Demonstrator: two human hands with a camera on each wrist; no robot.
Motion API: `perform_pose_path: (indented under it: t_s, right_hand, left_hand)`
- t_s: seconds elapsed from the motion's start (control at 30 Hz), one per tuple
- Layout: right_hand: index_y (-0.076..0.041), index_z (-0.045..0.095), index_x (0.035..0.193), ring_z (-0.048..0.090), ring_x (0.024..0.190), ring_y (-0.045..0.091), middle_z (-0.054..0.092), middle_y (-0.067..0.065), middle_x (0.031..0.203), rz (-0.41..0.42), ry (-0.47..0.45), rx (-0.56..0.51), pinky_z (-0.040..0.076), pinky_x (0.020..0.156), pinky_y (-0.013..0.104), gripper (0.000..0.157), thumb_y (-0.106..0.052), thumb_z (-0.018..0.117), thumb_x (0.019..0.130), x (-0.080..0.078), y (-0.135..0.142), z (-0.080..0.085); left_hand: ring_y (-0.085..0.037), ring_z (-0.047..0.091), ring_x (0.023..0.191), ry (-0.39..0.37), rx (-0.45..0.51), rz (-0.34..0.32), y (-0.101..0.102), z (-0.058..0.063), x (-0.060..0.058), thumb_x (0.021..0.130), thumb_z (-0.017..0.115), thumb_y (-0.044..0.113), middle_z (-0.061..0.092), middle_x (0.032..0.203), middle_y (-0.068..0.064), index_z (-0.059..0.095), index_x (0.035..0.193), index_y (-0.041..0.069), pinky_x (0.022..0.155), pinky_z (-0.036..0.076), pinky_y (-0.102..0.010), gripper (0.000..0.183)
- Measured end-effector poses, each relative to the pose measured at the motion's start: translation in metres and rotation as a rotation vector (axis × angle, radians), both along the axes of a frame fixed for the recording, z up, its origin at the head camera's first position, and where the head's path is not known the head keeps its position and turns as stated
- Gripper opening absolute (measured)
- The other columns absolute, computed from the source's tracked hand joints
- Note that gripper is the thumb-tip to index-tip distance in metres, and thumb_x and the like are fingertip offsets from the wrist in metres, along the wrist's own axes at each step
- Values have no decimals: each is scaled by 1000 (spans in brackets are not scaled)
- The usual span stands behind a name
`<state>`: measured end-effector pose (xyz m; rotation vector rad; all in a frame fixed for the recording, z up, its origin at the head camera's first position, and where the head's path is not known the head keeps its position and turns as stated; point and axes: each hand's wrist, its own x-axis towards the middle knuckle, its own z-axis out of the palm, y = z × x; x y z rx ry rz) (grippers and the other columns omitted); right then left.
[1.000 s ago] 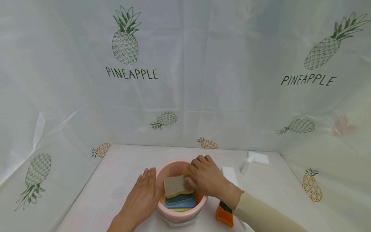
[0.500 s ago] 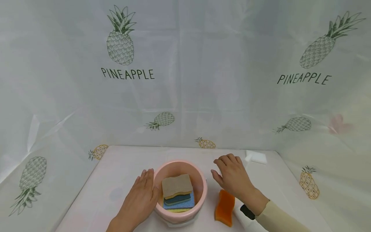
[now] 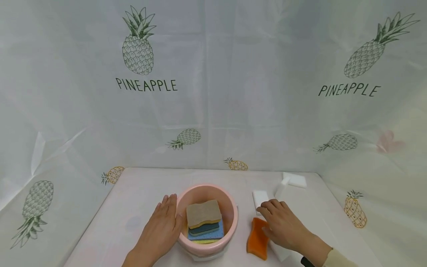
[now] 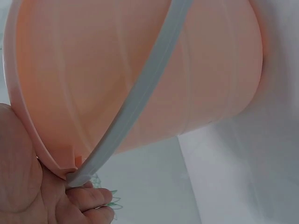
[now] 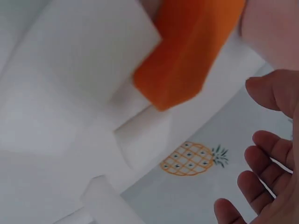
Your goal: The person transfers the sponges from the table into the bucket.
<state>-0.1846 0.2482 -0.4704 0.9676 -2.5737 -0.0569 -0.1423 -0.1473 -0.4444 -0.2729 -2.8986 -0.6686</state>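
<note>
In the head view, a pink bucket stands on the bench in front of a pale sheet printed with pineapples. Inside the bucket lies a pile: a tan-topped sponge uppermost, a dark teal sponge under it, then a blue sponge and a yellow edge at the bottom. The left hand rests flat along the bucket's left side, fingers straight, grasping nothing. The right hand is released, its fingers loosely bent, over the right edge of an orange sponge; whether they touch, I cannot tell. A white block lies just beyond the orange sponge, and a flat white block near the bench's far right corner.

In the left wrist view, the palm and fingers lie against the bucket's rim, where one end of a grey handle joins it; the handle slants across the bucket's wall.

In the right wrist view, thumb and fingers are spread apart with nothing between them, and the orange sponge lies among white pieces.
</note>
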Motion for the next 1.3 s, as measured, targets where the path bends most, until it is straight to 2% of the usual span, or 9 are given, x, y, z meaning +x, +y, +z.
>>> perform_pose_path:
  t_s: [0.1, 0.2, 0.5, 0.67, 0.8, 0.9, 1.0, 1.13, 1.3]
  right_hand:
    - [-16, 68, 125, 54, 110, 17, 63, -5, 120, 8, -82, 19, 49, 86, 37, 53, -27, 89, 77, 4, 8, -6]
    - [-17, 67, 127, 54, 111, 17, 63, -6, 123, 17, -123, 25, 50, 88, 39, 56, -27, 89, 76, 6, 12, -13]
    - [-18, 67, 129, 54, 111, 16, 62, -6, 125, 53, -119, 13, 51, 87, 38, 59, -22, 87, 74, 8, 15, -32]
    - [-18, 64, 137, 54, 114, 18, 60, -6, 129, 93, -175, 37, 50, 88, 40, 63, -22, 89, 79, 9, 14, -32]
    - [-26, 65, 140, 52, 117, 20, 59, -3, 136, 108, -231, 85, 49, 88, 43, 61, -29, 89, 84, 6, 13, -29]
    - [-30, 68, 137, 52, 114, 22, 60, 0, 135, 130, -217, 109, 50, 87, 43, 56, -35, 89, 84, 3, 10, -29]
    - [-28, 71, 131, 52, 110, 21, 61, 0, 130, 131, -197, 103, 49, 86, 42, 50, -34, 89, 84, -1, 9, -32]
    - [-23, 73, 119, 51, 105, 19, 62, -1, 122, 49, -174, 71, 46, 82, 37, 47, -40, 90, 79, -8, 5, -37]
    - [-14, 71, 102, 50, 94, 21, 61, 1, 105, -124, -56, 52, 43, 76, 35, 49, -51, 90, 76, -18, 2, -42]
  left_hand:
    - [-43, 32, 157, -2, -3, -2, 0, 1, 0, 112, 47, 26, 40, 164, -26, 37, 158, -10, 127, 28, -61, 60]
    - [-43, 33, 156, 7, -9, -4, 0, 1, 1, 111, 48, 26, 42, 164, -26, 38, 158, -10, 127, 29, -61, 60]
    - [-45, 35, 155, 5, -21, -9, -2, 2, 2, 112, 47, 26, 42, 163, -26, 38, 158, -10, 127, 29, -61, 59]
    - [-44, 34, 156, -3, -18, -9, -2, 1, 1, 112, 47, 26, 41, 164, -26, 37, 159, -10, 127, 29, -61, 59]
    - [-44, 32, 157, -16, -10, -8, -2, 1, 1, 112, 47, 27, 40, 165, -26, 36, 159, -9, 127, 28, -61, 60]
    - [-44, 32, 157, -18, -9, -9, -1, 2, 2, 112, 47, 27, 40, 165, -26, 36, 159, -10, 127, 28, -61, 60]
    - [-45, 33, 156, -12, -11, -10, -1, 2, 1, 112, 46, 26, 41, 164, -26, 36, 159, -10, 127, 29, -61, 60]
    - [-44, 33, 156, -17, -17, -7, -1, 2, 1, 112, 46, 27, 41, 164, -26, 36, 159, -10, 127, 29, -61, 60]
    - [-44, 33, 156, -21, -8, -7, -1, 2, 1, 113, 46, 27, 40, 164, -27, 35, 159, -10, 127, 29, -61, 61]
